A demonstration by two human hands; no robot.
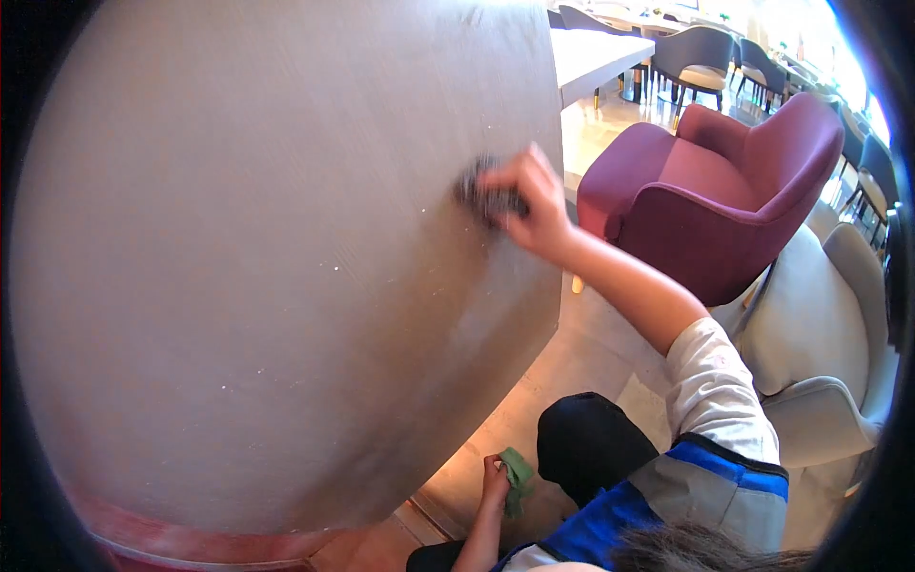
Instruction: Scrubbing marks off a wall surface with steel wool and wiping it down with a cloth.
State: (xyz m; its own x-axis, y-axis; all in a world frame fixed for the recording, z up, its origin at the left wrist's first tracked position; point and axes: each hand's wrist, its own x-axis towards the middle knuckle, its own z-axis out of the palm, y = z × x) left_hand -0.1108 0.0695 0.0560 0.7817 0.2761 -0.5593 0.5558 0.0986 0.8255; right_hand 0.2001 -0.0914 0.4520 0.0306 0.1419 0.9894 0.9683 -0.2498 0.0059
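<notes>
A broad brown-grey tabletop [267,191] fills the left and middle of the head view, with small white specks scattered over it. My right hand [538,200] reaches across near its right edge. Its fingers are closed over a dark, rough scouring pad [486,195] that rests on the surface; motion smears both, and I cannot make out the pad's exact kind. Low in the view, beside the table's near edge, my left hand [494,474] grips a crumpled green cloth [517,481], which hangs down from its fingers.
A maroon armchair [724,191] stands right of the table, with a pale grey armchair [810,315] nearer me. A light-topped table [600,59] and several grey chairs [698,62] stand farther back. A red curved edge [181,539] shows at the lower left.
</notes>
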